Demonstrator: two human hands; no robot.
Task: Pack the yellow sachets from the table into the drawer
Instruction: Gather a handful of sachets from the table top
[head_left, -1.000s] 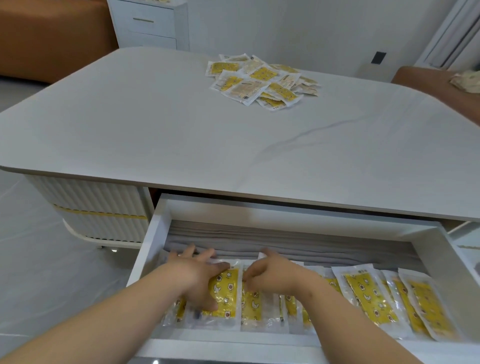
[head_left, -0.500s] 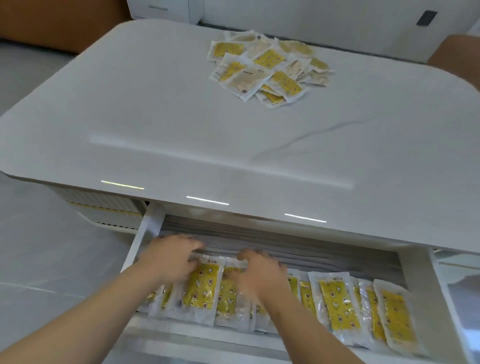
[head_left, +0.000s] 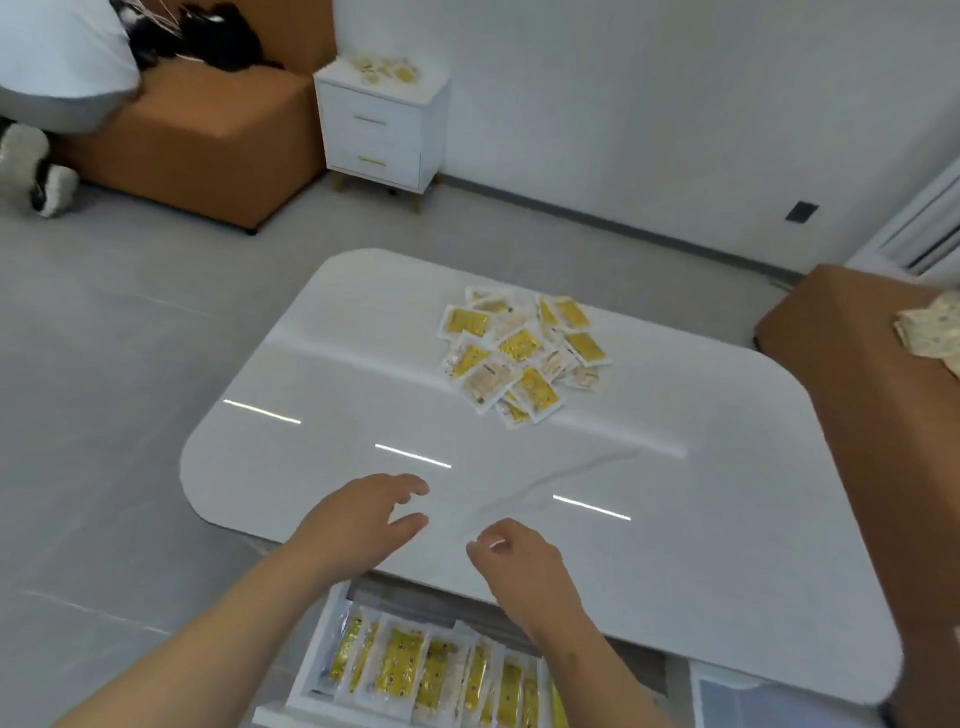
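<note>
Yellow sachets (head_left: 524, 353) are in neither of the hands: the left hand (head_left: 363, 519) and right hand (head_left: 519, 564) hover empty, fingers loosely curled, over the near edge of the tabletop (head_left: 701, 545), just beyond the open drawer (head_left: 311, 654). The loose heap lies well apart toward the far side, straight ahead of the right hand and ahead-right of the left. Its sachets lie at mixed angles, and neither hand looks clearly nearer.
</note>
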